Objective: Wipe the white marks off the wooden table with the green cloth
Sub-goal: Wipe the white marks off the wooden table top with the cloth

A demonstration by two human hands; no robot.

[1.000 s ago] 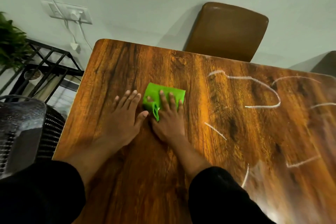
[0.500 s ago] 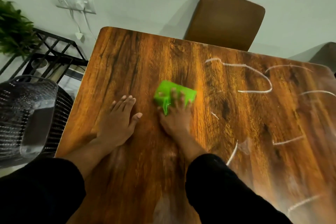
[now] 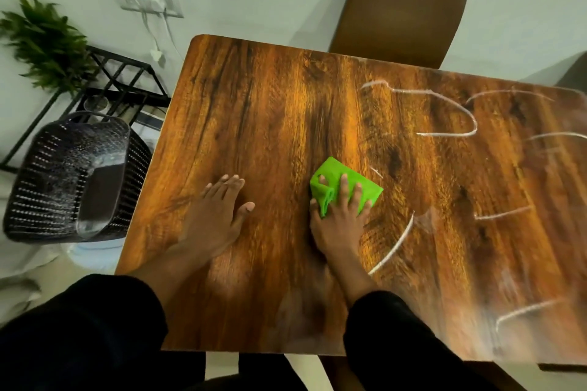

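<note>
The folded green cloth (image 3: 333, 173) lies on the wooden table (image 3: 270, 111) near its middle. My right hand (image 3: 340, 219) presses flat on the cloth, fingers spread over it. My left hand (image 3: 216, 216) rests palm down on bare wood to the left, fingers apart, holding nothing. White marks (image 3: 444, 133) run as curved and straight lines over the table's right half. A short white stroke (image 3: 376, 172) lies just right of the cloth, and a longer curved one (image 3: 395, 244) sits beside my right wrist.
A brown chair (image 3: 400, 16) stands behind the table's far edge. A dark woven basket (image 3: 63, 174) sits on the floor to the left, beside a black metal rack (image 3: 120, 79) and a green plant (image 3: 44, 41). A wall socket (image 3: 152, 0) with cables is at the back.
My right hand has slid the green cloth to the right, away from my left hand and toward the white marks. The left hand has stayed flat on the table.
</note>
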